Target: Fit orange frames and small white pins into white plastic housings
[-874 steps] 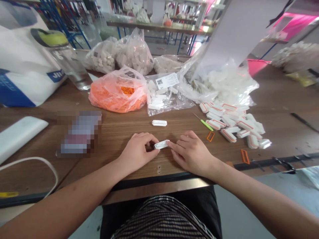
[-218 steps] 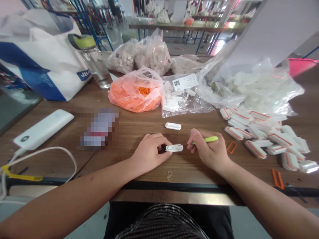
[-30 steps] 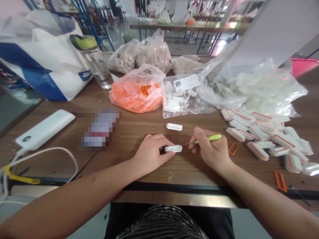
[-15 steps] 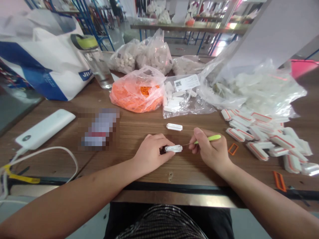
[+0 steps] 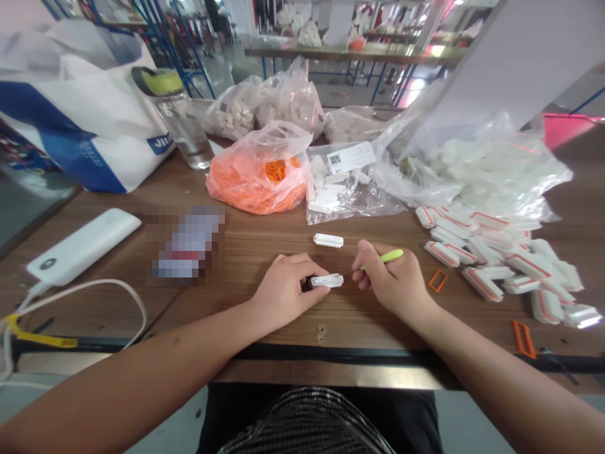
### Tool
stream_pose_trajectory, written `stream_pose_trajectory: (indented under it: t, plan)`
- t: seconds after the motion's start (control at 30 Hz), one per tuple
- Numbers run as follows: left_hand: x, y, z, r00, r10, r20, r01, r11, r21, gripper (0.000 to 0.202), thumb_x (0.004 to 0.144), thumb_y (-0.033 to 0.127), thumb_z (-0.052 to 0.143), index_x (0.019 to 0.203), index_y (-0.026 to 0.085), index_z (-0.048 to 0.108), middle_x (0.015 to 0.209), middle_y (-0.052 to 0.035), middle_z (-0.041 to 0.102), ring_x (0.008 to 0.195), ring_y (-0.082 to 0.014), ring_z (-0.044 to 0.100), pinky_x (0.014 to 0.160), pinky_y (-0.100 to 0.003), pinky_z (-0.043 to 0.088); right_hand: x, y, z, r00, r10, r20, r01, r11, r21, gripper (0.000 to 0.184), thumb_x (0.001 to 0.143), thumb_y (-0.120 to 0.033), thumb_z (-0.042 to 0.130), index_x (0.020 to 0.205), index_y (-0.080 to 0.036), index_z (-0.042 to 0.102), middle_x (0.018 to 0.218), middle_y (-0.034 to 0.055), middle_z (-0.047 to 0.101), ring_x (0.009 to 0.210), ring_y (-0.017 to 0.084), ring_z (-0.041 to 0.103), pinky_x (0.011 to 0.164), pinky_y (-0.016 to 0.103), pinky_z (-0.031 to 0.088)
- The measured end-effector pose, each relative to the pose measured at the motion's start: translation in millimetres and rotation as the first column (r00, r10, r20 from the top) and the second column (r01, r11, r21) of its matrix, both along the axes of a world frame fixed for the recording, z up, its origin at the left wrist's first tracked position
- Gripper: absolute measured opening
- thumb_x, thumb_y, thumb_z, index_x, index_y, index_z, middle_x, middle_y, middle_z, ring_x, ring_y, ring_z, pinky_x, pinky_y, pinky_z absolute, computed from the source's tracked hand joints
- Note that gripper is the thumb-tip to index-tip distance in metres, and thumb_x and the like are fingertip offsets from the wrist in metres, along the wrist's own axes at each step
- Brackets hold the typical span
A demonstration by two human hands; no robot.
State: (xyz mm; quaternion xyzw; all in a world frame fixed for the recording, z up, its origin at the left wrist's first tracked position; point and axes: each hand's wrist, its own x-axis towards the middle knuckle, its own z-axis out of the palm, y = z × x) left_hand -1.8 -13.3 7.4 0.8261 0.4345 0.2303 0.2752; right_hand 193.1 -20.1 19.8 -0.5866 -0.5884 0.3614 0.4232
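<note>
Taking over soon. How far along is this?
Seemingly done: a heap of white orange-edged plastic pieces. In hand: the left hand pinches a white plastic strip; the right hand holds a green-handled metal pick against it. Left: clear bags of white pieces, and an orange-filled bag.

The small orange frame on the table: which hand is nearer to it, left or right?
Right. The right hand sits just left of the orange frame, apart from it; the left hand, on a white plastic strip, lies farther left, beyond the right hand.
</note>
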Motion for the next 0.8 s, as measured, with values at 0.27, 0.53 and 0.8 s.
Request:
stream_pose_trajectory:
  t: [0.27,0.53,0.8]
  plan:
    - [0.2,-0.6,0.3,1.000,0.001,0.013,-0.001,1.000,-0.007,0.014,0.082,0.027,0.067,0.095,0.025,0.071,0.083,0.0020,0.066,0.072,-0.0147,0.058,0.076,-0.035,0.036,1.9,-10.1,2.3,0.995,0.055,0.079,-0.070,0.978,0.196,0.044,0.093,-0.040,0.046,0.057,-0.018,0.059,0.051,0.0008,0.060,0.041,0.009,0.055,0.042,0.020,0.045]
    - [-0.9,0.0,0.2,1.000,-0.006,0.007,0.006,1.000,-0.010,0.013,0.082,0.027,0.068,0.094,0.025,0.071,0.083,0.0025,0.065,0.072,-0.0142,0.058,0.075,-0.033,0.035,5.0,-3.4,0.8,0.990,-0.025,-0.138,0.025,1.000,-0.001,0.047,0.088,-0.049,0.052,0.056,-0.015,0.059,0.045,0.0009,0.059,0.035,0.009,0.053,0.035,0.018,0.043]
    - [-0.2,0.5,0.2,1.000,-0.006,0.006,0.006,1.000,-0.003,0.012,0.081,0.026,0.069,0.092,0.025,0.071,0.083,0.0014,0.066,0.072,-0.0147,0.058,0.075,-0.033,0.037,5.9,0.3,-4.6,0.980,-0.047,-0.194,0.035,0.997,-0.064,0.047,0.086,-0.052,0.054,0.057,-0.015,0.060,0.045,0.0005,0.059,0.034,0.008,0.053,0.035,0.017,0.043]
